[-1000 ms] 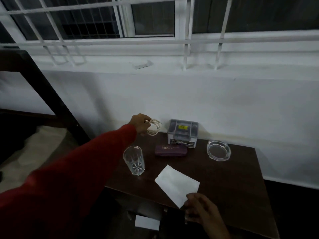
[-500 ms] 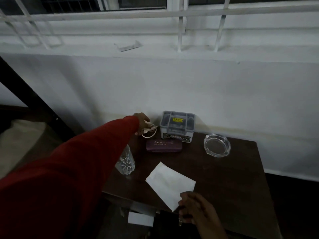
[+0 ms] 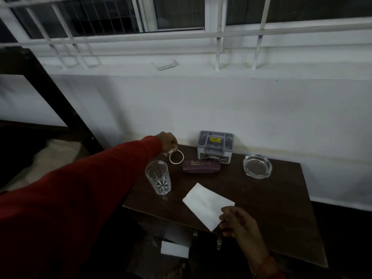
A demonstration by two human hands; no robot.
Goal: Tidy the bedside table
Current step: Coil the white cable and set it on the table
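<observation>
Surface, dark wood, carrying grey box, white paper, tumbler, ashtray, purple case. Left hand at far-left corner, fingers pinching pale bangles just beside case. Right hand, fingers curled, touching paper's near corner.

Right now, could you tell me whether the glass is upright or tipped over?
Upright. The glass stands on its base on the table, with its open rim facing up, and it looks empty.
</observation>
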